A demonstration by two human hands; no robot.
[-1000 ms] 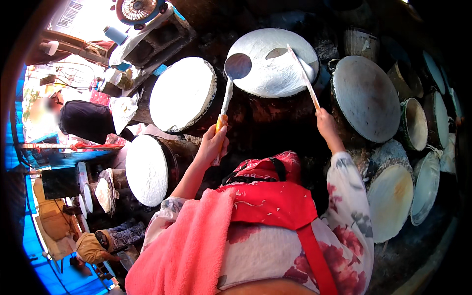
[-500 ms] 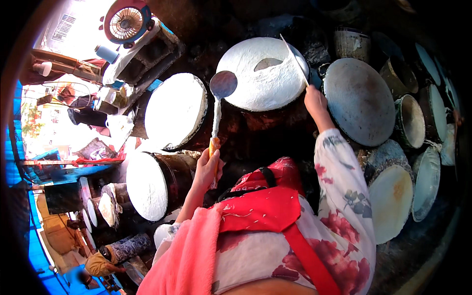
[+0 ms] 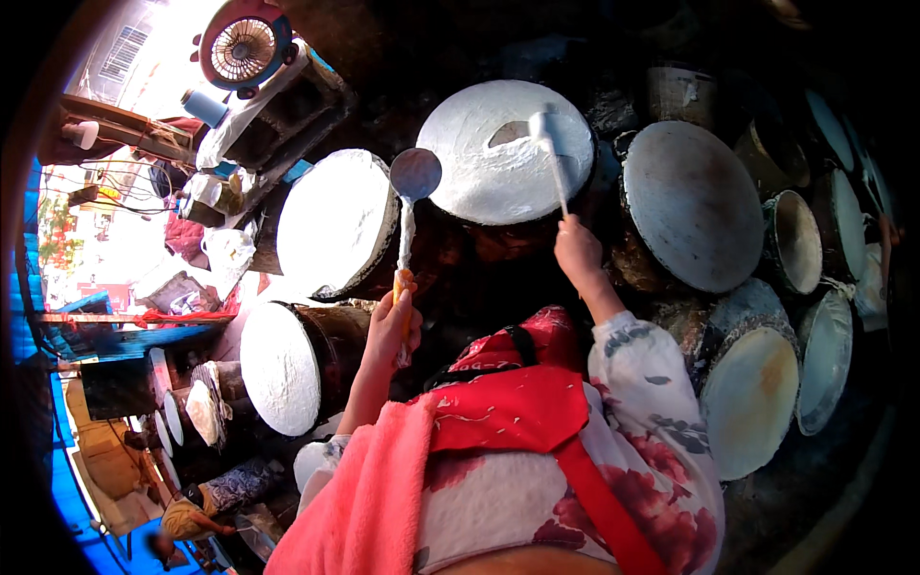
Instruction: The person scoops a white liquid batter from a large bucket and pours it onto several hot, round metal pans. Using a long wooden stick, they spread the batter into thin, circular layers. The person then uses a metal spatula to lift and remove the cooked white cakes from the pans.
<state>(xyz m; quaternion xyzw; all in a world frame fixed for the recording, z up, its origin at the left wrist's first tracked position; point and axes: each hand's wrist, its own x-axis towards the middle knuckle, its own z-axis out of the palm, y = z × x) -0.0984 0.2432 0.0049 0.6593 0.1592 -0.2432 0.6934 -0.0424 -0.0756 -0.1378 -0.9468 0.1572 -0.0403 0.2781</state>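
In my left hand [image 3: 391,326] is a ladle [image 3: 406,235]; my fingers wrap its orange grip. Its dark round bowl is raised between two white-topped drums, and white paste coats its shaft. My right hand [image 3: 579,253] grips a slim stick [image 3: 558,172] with a wider white end, blurred by motion. That end lies over the right part of a round drum top [image 3: 470,172] spread with wet white batter. A greyish oval patch [image 3: 511,132] shows through the batter beside the stick. Whether the stick's end touches the surface I cannot tell.
Another white-coated round top [image 3: 335,225] stands to the left, with a white disc [image 3: 278,369] nearer. At right is a large greyish round lid [image 3: 692,206], beside several tilted drums and a yellowish disc [image 3: 752,402]. A small fan [image 3: 243,48] is at far left.
My right hand has moved left and nearer to me, and the stick's end has swept from the drum's far edge onto its right part. The ladle has shifted slightly left.
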